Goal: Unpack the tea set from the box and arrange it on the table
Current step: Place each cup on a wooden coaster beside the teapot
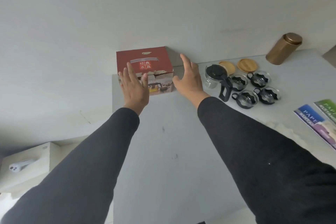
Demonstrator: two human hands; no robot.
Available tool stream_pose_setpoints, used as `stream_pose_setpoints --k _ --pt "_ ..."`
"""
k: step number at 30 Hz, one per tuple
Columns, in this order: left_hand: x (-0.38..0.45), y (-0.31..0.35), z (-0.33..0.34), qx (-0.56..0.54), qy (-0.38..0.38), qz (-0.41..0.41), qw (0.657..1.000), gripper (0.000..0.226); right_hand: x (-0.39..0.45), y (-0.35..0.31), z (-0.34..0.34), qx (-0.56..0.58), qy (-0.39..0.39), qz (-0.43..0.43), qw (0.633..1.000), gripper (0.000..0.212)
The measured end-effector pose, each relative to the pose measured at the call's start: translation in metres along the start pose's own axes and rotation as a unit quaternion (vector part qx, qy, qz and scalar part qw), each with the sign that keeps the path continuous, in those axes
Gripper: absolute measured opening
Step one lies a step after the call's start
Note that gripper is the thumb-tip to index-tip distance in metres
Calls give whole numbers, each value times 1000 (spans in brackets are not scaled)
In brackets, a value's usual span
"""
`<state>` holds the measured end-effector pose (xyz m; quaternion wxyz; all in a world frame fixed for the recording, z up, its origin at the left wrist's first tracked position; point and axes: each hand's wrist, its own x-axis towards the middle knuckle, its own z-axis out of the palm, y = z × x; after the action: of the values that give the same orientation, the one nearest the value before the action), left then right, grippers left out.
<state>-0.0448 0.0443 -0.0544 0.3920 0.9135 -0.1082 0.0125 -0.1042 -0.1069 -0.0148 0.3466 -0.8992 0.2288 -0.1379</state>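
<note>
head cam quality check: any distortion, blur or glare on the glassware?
Head view: wide-angle bending tilts the copper-coloured metal canister at the right edge; lighting soft and even, shadows faint; red cardboard box print readable; glass teapot with black lid shows mild reflections, no harsh glare; both open hands slightly soft.

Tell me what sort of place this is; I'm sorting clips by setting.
Probably a home kitchen or pantry counter: a pale countertop against a plain wall, with a glass teapot with black lid and handle, four glass cups in black holders and a copper-coloured metal canister.
</note>
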Motion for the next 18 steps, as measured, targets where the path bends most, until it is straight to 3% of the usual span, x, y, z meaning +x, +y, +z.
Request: stream_pose_setpoints --k 8,15,18 --pt "-48 94 35 -26 -47 77 996 68 -30 41 -101 -40 96 6 995 65" --pt "-81 181 80 -36 -42 97 994 68 -37 94 -199 -86 77 -33 993 59" --pt "-102 224 116 -44 -44 106 992 67 -39 125 -246 -65 106 -6 992 55"
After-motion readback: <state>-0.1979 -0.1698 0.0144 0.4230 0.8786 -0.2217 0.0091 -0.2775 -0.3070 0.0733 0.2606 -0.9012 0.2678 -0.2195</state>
